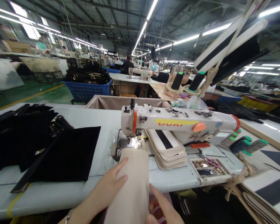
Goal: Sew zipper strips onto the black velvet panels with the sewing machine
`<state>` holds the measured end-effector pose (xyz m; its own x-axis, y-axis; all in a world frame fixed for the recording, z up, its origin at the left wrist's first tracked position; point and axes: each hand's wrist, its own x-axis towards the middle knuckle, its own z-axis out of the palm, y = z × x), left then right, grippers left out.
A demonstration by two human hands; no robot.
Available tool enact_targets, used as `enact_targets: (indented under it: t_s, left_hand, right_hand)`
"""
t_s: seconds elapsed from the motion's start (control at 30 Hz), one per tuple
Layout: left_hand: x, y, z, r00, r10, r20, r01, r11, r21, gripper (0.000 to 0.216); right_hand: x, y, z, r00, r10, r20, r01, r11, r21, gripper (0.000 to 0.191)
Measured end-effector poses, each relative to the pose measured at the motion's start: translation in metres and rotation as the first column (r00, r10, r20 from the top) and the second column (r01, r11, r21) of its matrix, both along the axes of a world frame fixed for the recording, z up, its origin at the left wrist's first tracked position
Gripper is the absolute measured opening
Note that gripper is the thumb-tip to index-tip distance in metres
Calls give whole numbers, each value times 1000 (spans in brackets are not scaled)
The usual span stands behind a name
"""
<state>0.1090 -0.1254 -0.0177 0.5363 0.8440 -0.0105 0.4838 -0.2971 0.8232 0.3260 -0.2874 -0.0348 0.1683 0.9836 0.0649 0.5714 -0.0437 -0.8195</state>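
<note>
A long beige panel point(133, 183) with a rounded far end reaches from the needle area of a white sewing machine point(163, 119) back over the table's front edge. My left hand point(107, 186) grips its left side, with two digits apart on the top face and the others hidden. At the right edge, my right hand point(164, 208) holds the panel, its index finger stretched along the side and the other fingers curled, partly out of frame. The panel's far end lies just before the presser foot point(129, 140). Under the machine arm sits a stack of beige panels point(169, 152), the top one striped black and white.
Black fabric pieces point(67, 155) cover the table's left part. A parts tray point(207, 169) with scissors point(210, 160) stands right of the stack. Thread cones point(241, 146) are at the machine's right end. A blue basket point(88, 90) of black pieces stands behind.
</note>
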Motion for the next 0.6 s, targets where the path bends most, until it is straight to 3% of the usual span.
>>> enact_targets:
  t_s: [0.13,0.2,0.27,0.33,0.4,0.47,0.6]
  left_hand:
    - [-8,15,23,895,12,-445,108,964,243,46]
    - [-6,21,29,823,63,-564,167,923,348,40]
    - [-3,29,26,818,78,-571,248,847,470,36]
    - [0,40,17,848,-18,-529,353,764,540,39]
    - [2,51,6,855,-143,-499,436,721,539,47]
    - [3,60,-2,854,-193,-484,457,723,518,45]
    - [8,70,-5,887,-152,-436,391,748,537,48]
  right_hand:
    - [-19,9,-28,987,-16,-162,2,997,-83,74]
    - [-26,9,-35,980,-6,-198,-22,990,-140,79]
    - [-28,13,-34,979,-10,-201,-18,990,-139,70]
    - [-23,23,-26,988,-35,-152,28,999,-47,57]
    - [-13,38,-13,994,-43,-97,46,998,31,49]
    - [-4,52,0,998,-16,-67,18,999,27,46]
    - [0,70,7,999,21,-27,-21,1000,0,48]
